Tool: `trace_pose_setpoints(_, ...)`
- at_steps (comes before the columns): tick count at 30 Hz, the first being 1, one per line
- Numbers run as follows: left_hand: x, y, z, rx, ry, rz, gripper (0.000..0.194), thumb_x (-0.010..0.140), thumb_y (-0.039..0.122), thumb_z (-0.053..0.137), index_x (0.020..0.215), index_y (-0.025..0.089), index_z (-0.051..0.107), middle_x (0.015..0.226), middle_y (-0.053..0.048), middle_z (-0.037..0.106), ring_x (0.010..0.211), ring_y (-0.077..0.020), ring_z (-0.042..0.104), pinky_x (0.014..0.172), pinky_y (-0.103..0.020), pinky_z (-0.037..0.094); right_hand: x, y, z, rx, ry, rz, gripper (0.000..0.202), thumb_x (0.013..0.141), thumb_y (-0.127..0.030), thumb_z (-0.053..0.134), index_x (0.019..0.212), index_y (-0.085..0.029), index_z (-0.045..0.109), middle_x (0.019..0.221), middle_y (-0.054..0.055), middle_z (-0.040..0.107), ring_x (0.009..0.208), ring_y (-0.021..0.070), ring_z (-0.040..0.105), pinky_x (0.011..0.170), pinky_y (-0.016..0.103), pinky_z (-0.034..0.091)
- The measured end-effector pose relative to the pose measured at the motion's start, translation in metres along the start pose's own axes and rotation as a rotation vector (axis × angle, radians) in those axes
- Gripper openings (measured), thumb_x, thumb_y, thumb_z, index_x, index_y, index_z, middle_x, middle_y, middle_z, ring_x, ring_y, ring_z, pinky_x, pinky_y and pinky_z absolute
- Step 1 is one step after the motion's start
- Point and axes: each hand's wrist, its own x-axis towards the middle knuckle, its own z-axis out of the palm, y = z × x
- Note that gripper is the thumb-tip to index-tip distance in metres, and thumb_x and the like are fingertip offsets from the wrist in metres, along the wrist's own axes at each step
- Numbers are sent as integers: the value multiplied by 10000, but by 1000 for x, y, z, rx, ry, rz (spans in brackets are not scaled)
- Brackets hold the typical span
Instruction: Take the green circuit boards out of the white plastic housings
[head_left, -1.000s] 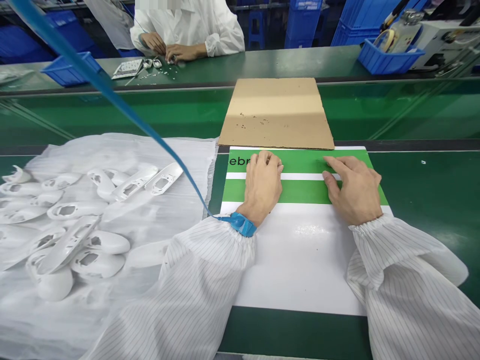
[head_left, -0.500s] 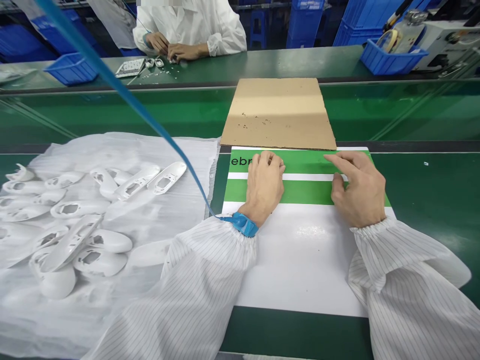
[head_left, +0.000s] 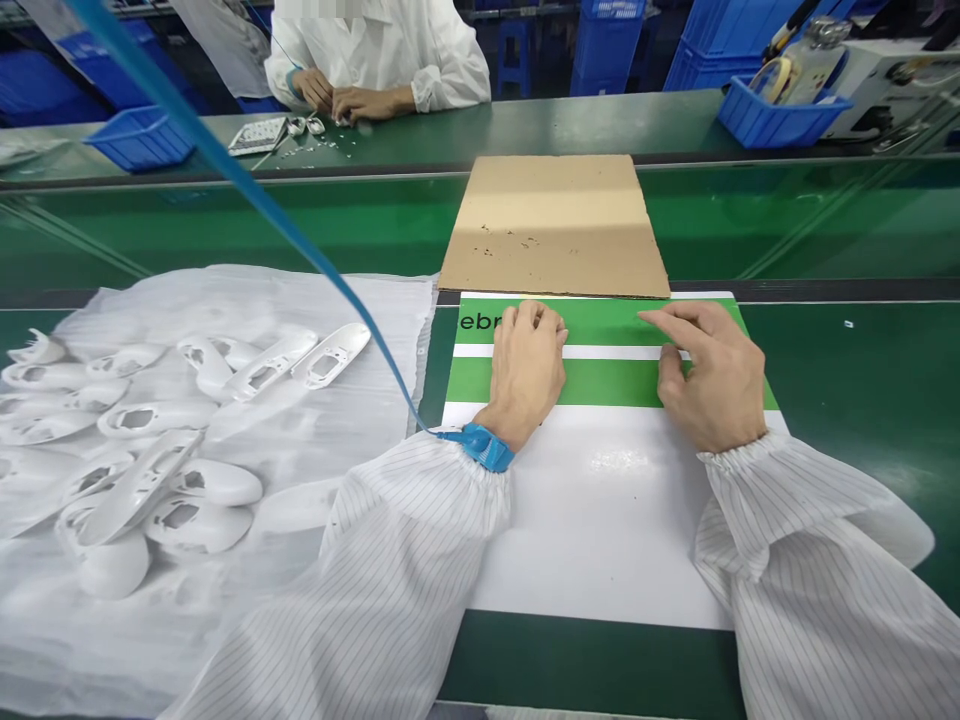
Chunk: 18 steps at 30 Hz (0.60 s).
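Note:
A white sheet with green bands (head_left: 600,510) lies on the green bench in front of me, with black letters partly covered by my left hand (head_left: 528,370). That hand rests on the upper green band, back up, its fingers curled together. Whatever is under its fingertips is hidden. Around the left wrist is a blue wrist strap (head_left: 487,447) with a coiled-looking blue cord. My right hand (head_left: 712,375) hovers over or touches the sheet's right side, index finger stretched out and thumb apart; I see nothing in it.
Several white plastic shells (head_left: 180,515) lie on white foam wrap (head_left: 300,600) at left. A cardboard piece (head_left: 555,225) lies beyond the sheet. Across the bench, a person in a white coat (head_left: 375,50) works near a blue tray (head_left: 142,140); another blue bin (head_left: 784,118) holds a glass bottle.
My right index finger has shifted very slightly left. The whole view has drifted a little; my left hand stays in place on the sheet.

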Motion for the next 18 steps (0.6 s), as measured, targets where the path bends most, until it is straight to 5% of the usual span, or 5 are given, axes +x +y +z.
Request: trace_pose_setpoints(18,0,0,0,-4,6,4,136,964,167,453,943,185,586,1077,-75,591,954,-241,487,855,-392,431,0,-3,-3,89,10,52,277,875,-206,524,1080,-245,706,1140,60,655,679,144,619,648,339,564)
